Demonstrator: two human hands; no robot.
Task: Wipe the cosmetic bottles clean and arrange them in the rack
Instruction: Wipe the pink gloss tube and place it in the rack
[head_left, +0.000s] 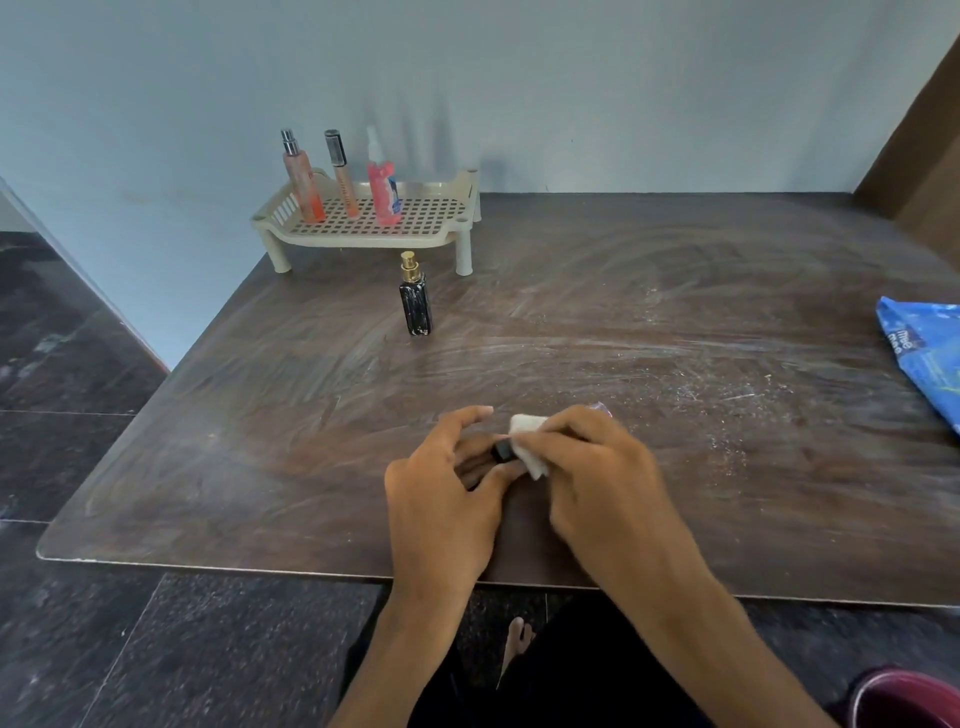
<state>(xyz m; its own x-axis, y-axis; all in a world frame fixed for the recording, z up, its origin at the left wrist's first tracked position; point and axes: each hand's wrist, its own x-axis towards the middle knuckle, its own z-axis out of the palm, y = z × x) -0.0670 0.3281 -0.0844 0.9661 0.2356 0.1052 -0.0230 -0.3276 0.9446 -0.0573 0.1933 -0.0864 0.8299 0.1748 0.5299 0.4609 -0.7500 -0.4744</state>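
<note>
Near the table's (675, 312) front edge, my left hand (447, 483) pinches a small dark bottle (502, 451) steady while my right hand (587, 467) grips a white wipe (527, 441) against it, the rack (363, 223) waiting at the far-left corner.

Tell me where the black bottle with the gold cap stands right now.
In the head view the black bottle with the gold cap stands upright on the table, just in front of the rack, left of centre.

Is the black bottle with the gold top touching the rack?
Apart. The head view shows bare table between the black bottle and the rack; the bottle stands in front of the rack's legs.
</note>
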